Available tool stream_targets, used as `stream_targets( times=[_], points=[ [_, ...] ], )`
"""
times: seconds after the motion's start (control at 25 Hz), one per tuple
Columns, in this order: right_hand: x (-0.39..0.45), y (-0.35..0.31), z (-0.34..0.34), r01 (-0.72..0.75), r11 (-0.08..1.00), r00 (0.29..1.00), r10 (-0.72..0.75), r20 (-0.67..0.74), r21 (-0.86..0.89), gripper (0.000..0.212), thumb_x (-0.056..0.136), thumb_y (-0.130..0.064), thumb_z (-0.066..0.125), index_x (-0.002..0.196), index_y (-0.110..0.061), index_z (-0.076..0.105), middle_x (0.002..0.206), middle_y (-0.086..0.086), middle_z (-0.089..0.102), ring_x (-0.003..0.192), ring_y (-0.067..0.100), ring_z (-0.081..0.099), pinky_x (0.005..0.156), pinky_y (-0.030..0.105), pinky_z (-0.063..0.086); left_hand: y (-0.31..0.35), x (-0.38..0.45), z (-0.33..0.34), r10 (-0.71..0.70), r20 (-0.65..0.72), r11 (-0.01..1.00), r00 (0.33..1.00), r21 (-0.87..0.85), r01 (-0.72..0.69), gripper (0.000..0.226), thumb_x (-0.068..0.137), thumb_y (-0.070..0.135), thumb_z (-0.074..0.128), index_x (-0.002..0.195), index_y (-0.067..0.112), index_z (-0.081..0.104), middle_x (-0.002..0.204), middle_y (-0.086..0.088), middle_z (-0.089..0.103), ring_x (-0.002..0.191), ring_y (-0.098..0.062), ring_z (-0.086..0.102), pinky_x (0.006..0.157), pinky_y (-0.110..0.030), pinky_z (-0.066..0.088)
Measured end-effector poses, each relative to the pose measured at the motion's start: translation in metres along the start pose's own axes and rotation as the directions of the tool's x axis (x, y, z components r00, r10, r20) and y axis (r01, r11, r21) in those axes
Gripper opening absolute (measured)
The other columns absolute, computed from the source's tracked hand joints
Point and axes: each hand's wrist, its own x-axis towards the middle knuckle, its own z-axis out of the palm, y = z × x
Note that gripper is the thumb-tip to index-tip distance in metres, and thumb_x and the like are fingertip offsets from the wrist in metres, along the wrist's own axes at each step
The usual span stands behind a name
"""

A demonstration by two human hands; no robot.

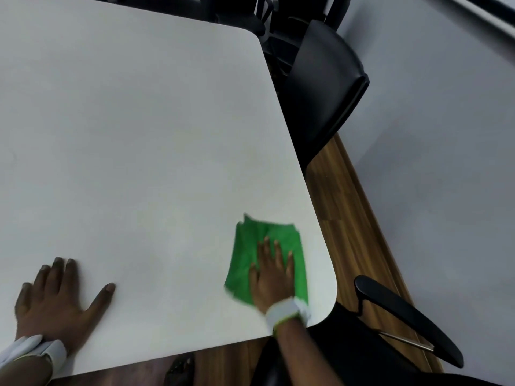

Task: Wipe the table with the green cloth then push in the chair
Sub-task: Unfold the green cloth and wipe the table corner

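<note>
While the green cloth [266,259] lies crumpled flat on the white desk [145,140] close to its rounded near right corner, the right hand [274,277] presses down on it palm first, its fingers [276,254] stretched out straight and only slightly parted, their tips reaching about the middle of the cloth. Nothing is pinched or gathered; the hand simply lies on the fabric, which shows beyond the fingertips, to both sides of them and back beside the wrist, where its near edge is blurred. A white band [288,312] circles the right wrist just behind the palm. Well apart on the thumb side, the left hand [57,299] rests flat on the bare desk, its fingers [60,270] spread wide and the thumb splayed out toward the cloth, holding nothing; a white band [36,351] wraps that wrist too. Beyond the right little finger the desk edge drops off to a strip of wooden floor [344,218]. A black chair [404,330] stands behind and outside the right wrist, its curved armrest just off the desk corner. Another black chair [324,87] stands far ahead of the right fingertips, tucked against the desk's right edge, and more dark chairs [264,12] crowd the far corner.
</note>
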Motion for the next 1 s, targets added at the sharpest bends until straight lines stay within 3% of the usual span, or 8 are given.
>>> stream_targets(
  times=[0.16,0.28,0.44,0.56,0.64,0.72,0.8,1.0],
  points=[
    [-0.123,-0.069,0.001,0.081,0.991,0.994,-0.088,0.061,0.103,0.065,0.085,-0.045,0.048,0.144,-0.017,0.044,0.156,0.001,0.033,0.144,0.029,0.026,0.107,0.059,0.019,0.0,-0.004,0.005,-0.02,0.018,0.998,1.0,-0.062,0.021,0.111,0.08,0.086,0.035,0.154,0.004,0.038,0.164,-0.025,0.037,0.153,-0.047,0.029,0.127,-0.06,0.023],
    [-0.083,-0.123,0.011,0.279,0.957,0.955,-0.285,0.077,0.083,0.063,0.09,-0.044,0.045,0.146,-0.018,0.035,0.159,0.002,0.028,0.147,0.028,0.016,0.11,0.059,0.01,-0.005,-0.004,0.013,-0.031,0.051,0.988,0.998,-0.147,0.039,0.113,0.078,0.088,0.036,0.157,0.008,0.032,0.17,-0.022,0.027,0.156,-0.045,0.025,0.128,-0.061,0.022],
    [0.016,-0.14,0.017,0.345,0.936,0.931,-0.35,0.105,0.063,0.056,0.093,-0.038,0.039,0.146,-0.019,0.034,0.159,0.002,0.027,0.146,0.028,0.015,0.114,0.061,0.008,-0.02,0.0,0.034,-0.082,0.061,0.955,0.995,-0.281,0.096,0.115,0.076,0.09,0.042,0.164,0.018,0.025,0.177,0.011,0.003,0.164,-0.032,0.017,0.131,-0.058,0.019],
    [0.075,-0.047,0.013,0.066,0.998,0.998,-0.066,-0.007,0.007,0.056,0.092,-0.038,0.04,0.145,-0.022,0.038,0.158,0.001,0.031,0.144,0.026,0.024,0.114,0.058,0.011,-0.022,0.003,0.034,-0.072,0.04,0.963,0.997,-0.259,0.08,0.118,0.076,0.091,0.04,0.163,0.013,0.023,0.178,-0.005,0.014,0.163,-0.034,0.017,0.129,-0.06,0.021],
    [0.102,0.037,0.0,-0.192,0.981,0.981,0.192,-0.002,-0.006,0.054,0.098,-0.039,0.035,0.149,-0.023,0.03,0.161,-0.001,0.022,0.146,0.024,0.016,0.115,0.058,0.011,-0.016,0.001,0.024,-0.041,0.037,0.984,0.998,-0.172,0.047,0.113,0.079,0.088,0.038,0.159,0.009,0.027,0.172,-0.019,0.023,0.159,-0.042,0.022,0.128,-0.061,0.022],
    [0.121,0.07,-0.009,-0.297,0.955,0.953,0.296,0.058,0.006,0.055,0.1,-0.04,0.032,0.151,-0.022,0.024,0.163,-0.003,0.014,0.148,0.022,0.008,0.116,0.058,0.007,-0.011,-0.002,0.018,0.003,0.029,0.997,1.0,-0.078,-0.001,0.11,0.08,0.084,0.038,0.156,0.004,0.032,0.166,-0.026,0.031,0.154,-0.049,0.027,0.127,-0.061,0.022],
    [0.133,0.027,-0.001,-0.23,0.973,0.973,0.23,0.028,-0.001,0.054,0.1,-0.04,0.032,0.151,-0.022,0.026,0.163,-0.002,0.016,0.148,0.023,0.009,0.116,0.058,0.006,-0.008,-0.003,0.011,-0.002,0.017,0.998,1.0,-0.07,0.003,0.11,0.08,0.085,0.036,0.156,0.004,0.034,0.166,-0.025,0.033,0.154,-0.048,0.026,0.127,-0.06,0.022],
    [0.074,-0.117,0.014,0.202,0.979,0.978,-0.203,0.054,0.023,0.055,0.096,-0.039,0.04,0.147,-0.019,0.034,0.161,0.001,0.024,0.147,0.027,0.012,0.115,0.06,0.006,-0.007,0.0,0.015,-0.018,0.054,0.991,0.998,-0.134,0.025,0.114,0.078,0.089,0.036,0.158,0.007,0.031,0.17,-0.02,0.027,0.157,-0.044,0.023,0.129,-0.059,0.022]
  ],
)
